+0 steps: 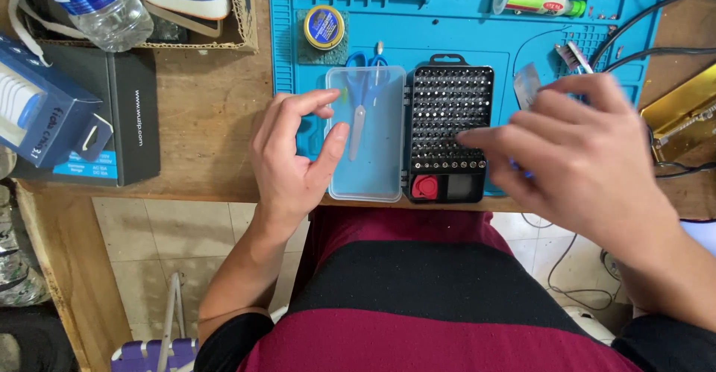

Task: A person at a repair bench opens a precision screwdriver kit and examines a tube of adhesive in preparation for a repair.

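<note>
A worn wooden table (209, 111) was seen from above, its near edge running across the frame, with a blue work mat (462, 33) laid over its far middle part. Below the edge a floor of pale square tiles (142, 238) was shown, lit evenly, and thin cables (574, 286) were trailed across it at the right. A purple plastic stool (153, 353) was caught at the bottom left, and black cables (656, 10) were draped over the table's right side.
</note>
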